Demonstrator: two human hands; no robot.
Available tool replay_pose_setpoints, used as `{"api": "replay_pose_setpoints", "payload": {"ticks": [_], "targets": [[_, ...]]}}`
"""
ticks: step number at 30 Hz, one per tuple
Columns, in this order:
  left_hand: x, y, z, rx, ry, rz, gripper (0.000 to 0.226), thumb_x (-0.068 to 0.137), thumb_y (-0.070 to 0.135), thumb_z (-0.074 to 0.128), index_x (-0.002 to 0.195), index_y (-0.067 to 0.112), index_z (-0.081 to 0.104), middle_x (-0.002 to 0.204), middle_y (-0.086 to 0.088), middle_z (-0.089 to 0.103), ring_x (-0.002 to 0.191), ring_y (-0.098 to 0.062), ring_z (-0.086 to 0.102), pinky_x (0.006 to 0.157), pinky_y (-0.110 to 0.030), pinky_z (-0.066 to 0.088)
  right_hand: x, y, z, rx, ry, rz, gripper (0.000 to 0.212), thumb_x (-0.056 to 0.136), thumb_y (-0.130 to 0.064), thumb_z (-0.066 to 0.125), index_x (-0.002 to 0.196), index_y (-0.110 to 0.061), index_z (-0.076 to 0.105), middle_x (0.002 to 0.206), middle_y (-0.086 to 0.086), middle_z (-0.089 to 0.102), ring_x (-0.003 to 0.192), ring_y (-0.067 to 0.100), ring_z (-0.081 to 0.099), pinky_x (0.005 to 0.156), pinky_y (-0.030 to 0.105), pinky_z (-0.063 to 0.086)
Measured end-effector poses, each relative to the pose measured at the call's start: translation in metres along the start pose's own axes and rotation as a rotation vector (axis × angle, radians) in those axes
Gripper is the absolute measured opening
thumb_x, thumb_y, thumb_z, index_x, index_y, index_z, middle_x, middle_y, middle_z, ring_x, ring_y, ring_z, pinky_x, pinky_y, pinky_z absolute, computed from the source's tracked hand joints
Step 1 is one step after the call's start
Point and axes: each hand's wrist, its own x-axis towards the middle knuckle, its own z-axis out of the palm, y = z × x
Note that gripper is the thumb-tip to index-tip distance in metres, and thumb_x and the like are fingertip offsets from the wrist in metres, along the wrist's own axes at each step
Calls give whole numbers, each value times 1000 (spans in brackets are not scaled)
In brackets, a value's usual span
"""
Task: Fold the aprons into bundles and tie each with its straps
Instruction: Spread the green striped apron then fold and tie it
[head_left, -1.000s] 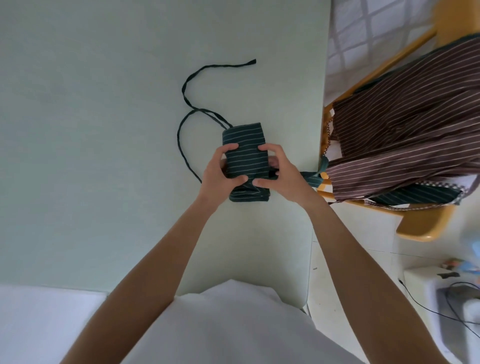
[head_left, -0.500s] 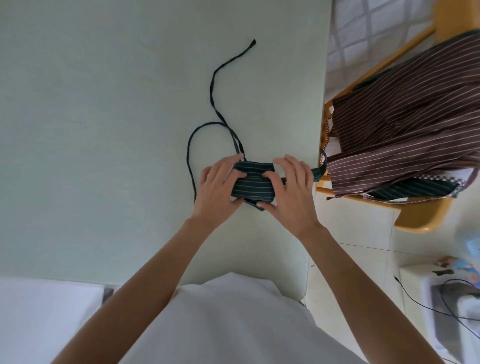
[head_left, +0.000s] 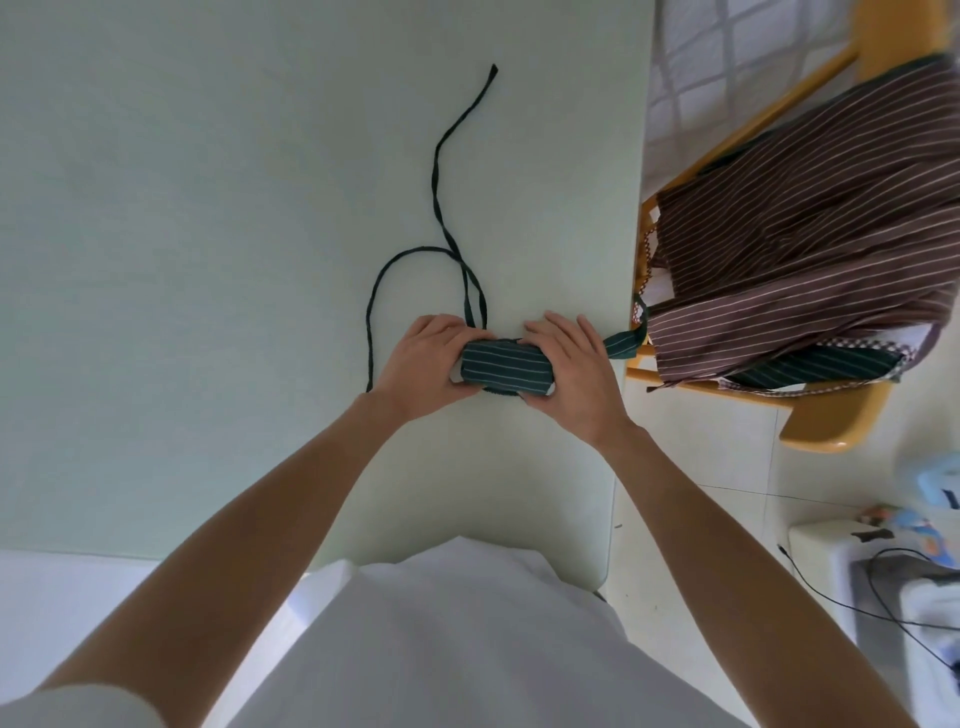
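Hands: two, a left hand (head_left: 425, 364) and a right hand (head_left: 571, 371).
Folded green striped bundle (head_left: 504, 366): one.
Loose green straps (head_left: 441, 208) on the desk (head_left: 208, 208): two visible.
Brown striped aprons (head_left: 810, 249): at least one; layers could not be separated.
Green striped apron (head_left: 815, 366) beneath it: one.
Yellow chair (head_left: 831, 415): one.

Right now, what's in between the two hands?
The head view shows the green striped apron bundle between the left hand and right hand. Both hands grip its ends on the table.
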Motion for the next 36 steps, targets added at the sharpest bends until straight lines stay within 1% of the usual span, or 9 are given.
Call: {"api": "replay_pose_setpoints", "payload": {"ticks": [4, 9, 14, 17, 21, 25, 29, 32, 36], "targets": [[-1, 12, -9, -238, 58, -133, 51, 73, 46, 63, 114, 16, 58, 103, 4, 66, 96, -9, 55, 102, -23, 29, 9, -15, -18, 191, 7, 118, 40, 70, -25, 79, 102, -8, 60, 93, -1, 68, 90, 14, 64, 111, 46, 28], [-16, 33, -32, -874, 164, -497, 5, 94, 29, 53, 95, 27, 57, 69, 13, 63, 69, -8, 61, 77, -24, 47, 7, -39, -47, 799, 174, 583, 43, 74, -19, 77, 110, -15, 54, 93, -9, 61, 87, 7, 59, 73, 17, 52], [-54, 44, -38, -568, 151, -475, 23, 97, 29, 47, 89, 27, 69, 61, 9, 53, 54, -6, 47, 57, -21, 37, 15, -28, -68, 1122, 390, 842, 61, 74, -19, 78, 127, -11, 48, 114, -2, 60, 105, 13, 58, 88, 19, 50], [-81, 42, -41, -226, 44, -343, 27, 96, 35, 46, 104, 25, 70, 79, 10, 59, 70, -10, 56, 64, -25, 40, 16, -38, -69, 1010, 417, 779, 53, 77, -20, 76, 121, -9, 49, 104, -5, 58, 100, 12, 57, 69, 5, 46], [-99, 42, -56, 103, 9, -159, 34, 97, 36, 41, 103, 21, 70, 84, 2, 63, 75, -20, 62, 57, -23, 36, 18, -64, -76, 532, 454, 521, 48, 78, -27, 74, 116, -9, 53, 103, -2, 61, 93, 13, 58, 73, 14, 45], [-100, 30, -105, 219, 280, 64, 32, 88, 36, 45, 84, 23, 74, 71, 6, 66, 65, -17, 59, 59, -24, 40, 12, -76, -82, -285, 27, -72, 44, 79, -23, 71, 120, -18, 56, 111, 1, 65, 98, 23, 61, 87, 39, 31], [-93, 29, -151, -27, 269, 151, 21, 84, 41, 60, 91, 28, 74, 80, 11, 69, 72, -11, 57, 83, -24, 37, -4, -104, -92, 321, -402, -145, 40, 77, -12, 75, 113, -20, 60, 100, -12, 67, 94, 4, 62, 86, 24, 47], [-99, 40, -153, -706, 320, -102, 15, 81, 27, 68, 94, 21, 74, 83, 13, 71, 77, -8, 62, 80, -18, 46, -15, -125, -112, 758, -399, -5, 42, 77, -7, 73, 111, -28, 58, 98, -22, 67, 99, -2, 60, 86, 14, 45], [-103, 58, -125, -941, 275, -326, 14, 83, -9, 57, 76, -11, 69, 50, 20, 61, 52, 7, 54, 59, -8, 43, -23, -145, -115, 1160, -255, 78, 38, 69, -35, 80, 105, -32, 67, 106, -12, 68, 110, 11, 58, 98, 32, 45]]}}
